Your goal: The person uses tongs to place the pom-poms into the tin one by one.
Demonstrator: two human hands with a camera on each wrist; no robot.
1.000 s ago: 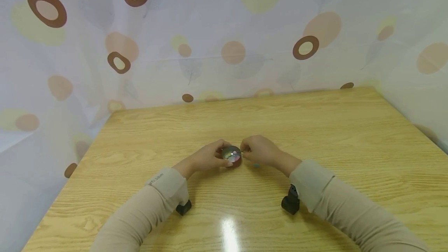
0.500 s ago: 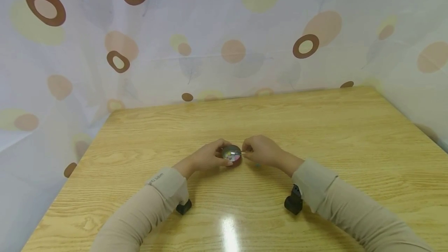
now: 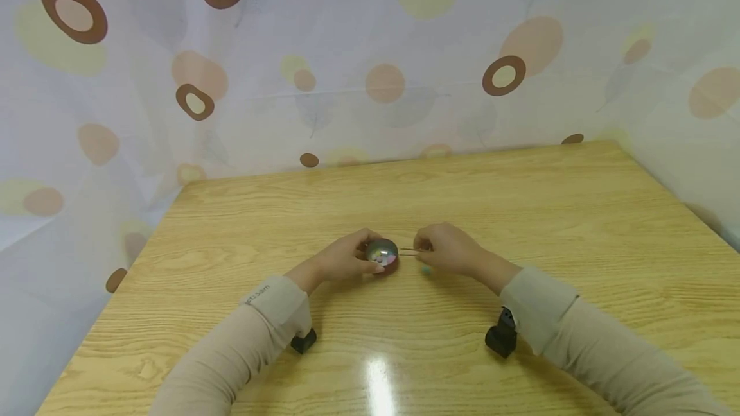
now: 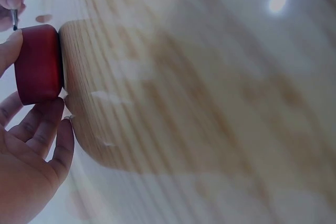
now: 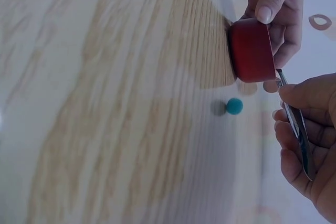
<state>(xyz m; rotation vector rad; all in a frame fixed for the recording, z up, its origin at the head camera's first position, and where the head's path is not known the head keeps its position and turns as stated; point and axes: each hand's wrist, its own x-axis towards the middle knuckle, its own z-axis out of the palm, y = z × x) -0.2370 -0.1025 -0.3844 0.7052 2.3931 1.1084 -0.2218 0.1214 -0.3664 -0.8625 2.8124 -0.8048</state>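
Observation:
My left hand (image 3: 345,255) holds a small round red tin (image 5: 252,51) on the table, thumb on the near side and fingers round the far side. From the head view its open top shows a shiny inside with small coloured bits. Slim metal tweezers (image 5: 298,132) are pinched in my right hand (image 3: 452,250), just right of the tin. Their two prongs point left at its rim and stand slightly apart, with nothing visible between them. A small teal ball (image 5: 234,106) lies on the table below the right hand, beside the tin.
The wood-grain table (image 3: 277,210) spreads around both hands. A patterned cloth (image 3: 347,50) hangs behind it and along its sides. Black wrist cameras sit under both cuffs, the right one (image 3: 502,338) low over the tabletop.
My right hand has moved to the right, drawing the tweezers from over the tin to beside it. More of the teal ball shows. The left hand and tin have stayed in place.

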